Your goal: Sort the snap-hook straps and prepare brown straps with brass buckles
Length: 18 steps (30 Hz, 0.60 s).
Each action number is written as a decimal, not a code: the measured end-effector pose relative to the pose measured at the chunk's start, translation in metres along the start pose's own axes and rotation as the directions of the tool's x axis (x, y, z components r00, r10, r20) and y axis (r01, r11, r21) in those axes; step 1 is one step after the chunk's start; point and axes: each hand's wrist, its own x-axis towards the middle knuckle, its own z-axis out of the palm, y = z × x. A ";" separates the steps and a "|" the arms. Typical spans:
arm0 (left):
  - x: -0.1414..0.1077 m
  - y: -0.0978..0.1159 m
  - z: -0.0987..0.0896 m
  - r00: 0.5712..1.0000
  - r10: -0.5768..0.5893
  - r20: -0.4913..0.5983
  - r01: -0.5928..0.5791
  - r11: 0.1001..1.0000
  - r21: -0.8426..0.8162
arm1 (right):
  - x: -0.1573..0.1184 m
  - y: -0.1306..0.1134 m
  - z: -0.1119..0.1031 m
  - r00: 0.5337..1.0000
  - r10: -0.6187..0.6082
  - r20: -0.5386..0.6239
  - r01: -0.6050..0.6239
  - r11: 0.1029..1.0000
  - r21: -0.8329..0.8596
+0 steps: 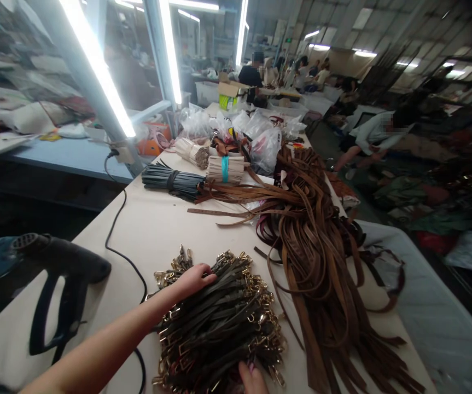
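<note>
A thick pile of dark straps (215, 312) with gold-coloured metal clasps at their ends lies on the pale table (162, 224). My left hand (197, 280) rests at the pile's upper part, its fingers curled against the straps; what they hold, if anything, is hidden. At the bottom edge of the view, my right hand (252, 377) touches the pile's lower right side, only its fingers showing. Whether it grips a strap cannot be made out. Long brown leather strips (313, 262) are heaped right of the pile.
A heat gun (65, 279) lies at the left, near a black cable (123, 251). Tied strip bundles (174, 182) and plastic bags (264, 145) are farther back. A white bin (416, 295) stands at the right; a person (377, 137) bends beyond it.
</note>
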 end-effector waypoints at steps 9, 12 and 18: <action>0.007 0.030 0.021 0.993 0.063 -0.095 -0.061 0.998 0.026 | -0.013 0.009 -0.010 0.997 -0.014 0.070 0.000 0.978 0.207; 0.007 0.045 0.017 0.994 0.039 -0.100 -0.031 0.996 0.078 | -0.009 0.009 -0.016 1.000 -0.001 0.027 -0.002 0.993 0.114; -0.058 0.091 0.024 0.994 0.099 -0.053 -0.087 0.976 0.198 | -0.010 0.011 -0.032 0.999 -0.029 0.030 0.026 0.995 0.096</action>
